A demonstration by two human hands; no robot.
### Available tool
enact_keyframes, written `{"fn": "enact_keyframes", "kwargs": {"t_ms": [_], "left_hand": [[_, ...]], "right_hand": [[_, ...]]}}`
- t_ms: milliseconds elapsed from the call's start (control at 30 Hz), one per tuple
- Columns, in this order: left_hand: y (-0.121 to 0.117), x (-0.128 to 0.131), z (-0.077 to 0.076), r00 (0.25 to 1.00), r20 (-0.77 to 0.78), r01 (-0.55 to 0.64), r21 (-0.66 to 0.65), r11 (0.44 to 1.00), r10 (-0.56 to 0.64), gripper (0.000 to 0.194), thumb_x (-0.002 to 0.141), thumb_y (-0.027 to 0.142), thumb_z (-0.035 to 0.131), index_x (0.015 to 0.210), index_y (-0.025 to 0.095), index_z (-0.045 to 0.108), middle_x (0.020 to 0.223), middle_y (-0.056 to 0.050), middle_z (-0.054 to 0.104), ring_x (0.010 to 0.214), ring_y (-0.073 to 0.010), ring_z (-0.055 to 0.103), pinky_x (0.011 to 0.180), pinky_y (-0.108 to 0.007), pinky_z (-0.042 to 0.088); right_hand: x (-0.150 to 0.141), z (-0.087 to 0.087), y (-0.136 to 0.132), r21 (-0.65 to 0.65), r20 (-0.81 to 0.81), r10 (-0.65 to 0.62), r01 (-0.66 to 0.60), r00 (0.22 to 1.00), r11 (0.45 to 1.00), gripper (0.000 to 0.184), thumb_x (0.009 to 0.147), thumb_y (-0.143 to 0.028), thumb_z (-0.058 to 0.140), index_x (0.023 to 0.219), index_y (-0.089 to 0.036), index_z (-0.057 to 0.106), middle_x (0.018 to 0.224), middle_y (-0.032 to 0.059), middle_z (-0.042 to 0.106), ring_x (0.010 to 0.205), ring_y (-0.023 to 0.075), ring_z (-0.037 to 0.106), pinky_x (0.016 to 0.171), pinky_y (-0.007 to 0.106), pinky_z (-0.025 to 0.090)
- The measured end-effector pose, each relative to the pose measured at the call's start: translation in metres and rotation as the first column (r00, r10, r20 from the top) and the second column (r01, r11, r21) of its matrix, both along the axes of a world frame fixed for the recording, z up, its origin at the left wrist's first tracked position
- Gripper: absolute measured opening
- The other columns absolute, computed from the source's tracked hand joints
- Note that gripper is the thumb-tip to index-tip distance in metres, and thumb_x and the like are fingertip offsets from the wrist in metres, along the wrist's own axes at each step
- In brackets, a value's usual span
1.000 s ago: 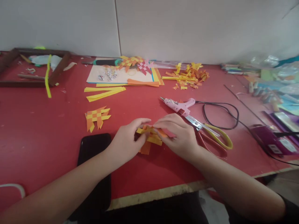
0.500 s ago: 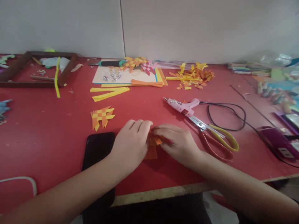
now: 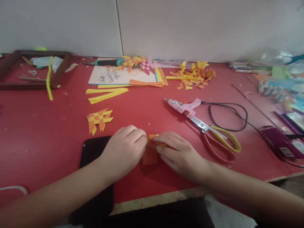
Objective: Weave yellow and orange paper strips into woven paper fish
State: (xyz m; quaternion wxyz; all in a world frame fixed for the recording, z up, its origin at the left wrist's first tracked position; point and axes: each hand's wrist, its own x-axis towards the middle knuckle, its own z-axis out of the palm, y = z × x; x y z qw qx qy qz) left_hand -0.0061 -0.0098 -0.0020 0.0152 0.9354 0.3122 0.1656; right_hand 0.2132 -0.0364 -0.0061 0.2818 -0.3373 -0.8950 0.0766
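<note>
Between my two hands are woven orange and yellow paper strips [image 3: 150, 156], with a broad orange part hanging toward the table's front edge. My left hand [image 3: 129, 148] pinches the left side of the strips, its fingers bent and the thumb hidden. From the right, my right hand [image 3: 179, 153] grips the other side with its fingers pressed together and slightly blurred. A finished-looking orange and yellow woven paper fish [image 3: 99, 119] lies flat to the upper left of my left hand. Beneath my left forearm rests a black phone [image 3: 95, 152].
Right of my hands lie a pink glue gun [image 3: 185, 107] with a black cord and scissors [image 3: 218, 142] with red and yellow handles. Yellow strips [image 3: 106, 95], orange strips [image 3: 146, 83] and a heap of paper scraps [image 3: 194, 76] lie farther back. A brown frame [image 3: 28, 85] sits at left.
My hands have moved slightly apart and a little lower, so more of the woven orange paper shows between them. The whole view has shifted slightly.
</note>
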Motion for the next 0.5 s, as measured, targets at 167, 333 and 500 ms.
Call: {"fn": "enact_keyframes", "kwargs": {"t_ms": [167, 333, 500], "left_hand": [[0.0056, -0.0028, -0.0053, 0.993, 0.103, 0.066, -0.044, 0.997, -0.061, 0.019, 0.094, 0.013, 0.055, 0.078, 0.013, 0.066, 0.081, -0.008, 0.068, 0.077, -0.0249, 0.061, 0.07, -0.04, 0.054], [0.0093, -0.0043, -0.0074, 0.981, 0.179, 0.096, -0.095, 0.991, -0.078, 0.019, 0.096, 0.015, 0.054, 0.081, 0.012, 0.065, 0.085, -0.009, 0.069, 0.08, -0.0236, 0.061, 0.072, -0.038, 0.054], [0.0099, -0.0058, -0.0092, 0.976, 0.207, 0.098, -0.134, 0.986, -0.069, 0.013, 0.096, 0.014, 0.056, 0.086, 0.013, 0.064, 0.089, -0.007, 0.07, 0.084, -0.0228, 0.062, 0.075, -0.037, 0.054]], "right_hand": [[0.0043, -0.0078, 0.0004, 0.033, 0.013, 0.048, -0.049, 0.999, 0.998, 0.03, 0.092, -0.004, 0.053, 0.119, -0.008, 0.066, 0.107, 0.0129, 0.07, 0.098, 0.0214, 0.063, 0.091, 0.036, 0.059], [0.0029, -0.0068, 0.0044, 0.058, -0.006, -0.013, 0.014, 1.0, 0.998, 0.02, 0.094, -0.012, 0.056, 0.109, -0.011, 0.07, 0.097, 0.011, 0.07, 0.088, 0.0202, 0.062, 0.083, 0.034, 0.059], [0.0044, -0.0003, 0.0049, 0.059, -0.059, 0.023, -0.02, 0.998, 0.998, 0.019, 0.095, -0.013, 0.057, 0.105, -0.014, 0.073, 0.097, 0.0092, 0.074, 0.087, 0.0185, 0.065, 0.081, 0.033, 0.059]]}}
